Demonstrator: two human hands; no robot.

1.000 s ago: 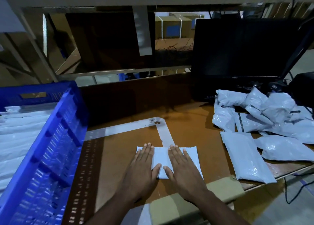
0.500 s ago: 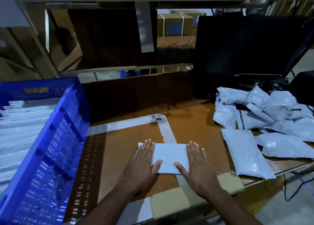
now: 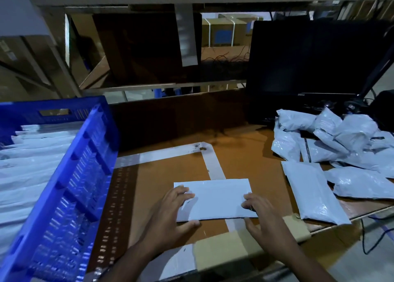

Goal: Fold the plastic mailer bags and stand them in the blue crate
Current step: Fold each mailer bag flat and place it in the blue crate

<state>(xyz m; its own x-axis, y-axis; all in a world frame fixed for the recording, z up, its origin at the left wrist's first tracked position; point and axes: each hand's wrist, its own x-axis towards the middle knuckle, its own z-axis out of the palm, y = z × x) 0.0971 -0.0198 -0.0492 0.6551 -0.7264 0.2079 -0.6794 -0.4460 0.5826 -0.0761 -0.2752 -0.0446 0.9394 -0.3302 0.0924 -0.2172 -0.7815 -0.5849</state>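
A folded mailer bag (image 3: 215, 198) is pinched at its ends by the left hand (image 3: 170, 213) and, seemingly, the right hand (image 3: 262, 213). Lifting it left into the blue crate (image 3: 70, 175), upright, is judged next.

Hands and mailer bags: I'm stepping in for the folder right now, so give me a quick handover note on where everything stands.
Left hand: fingers curled over the left end of the folded mailer, thumb at its near edge.
Right hand: grips the mailer's right end the same way.
The mailer lies flat on the table, on the white tape.
Blue crate, at left: already holds a row of folded bags standing on edge.
Unfolded bags are piled at right, in front of the monitor.
Done: this bag looks folded.
Left: stand it in the crate, then fold the pile.
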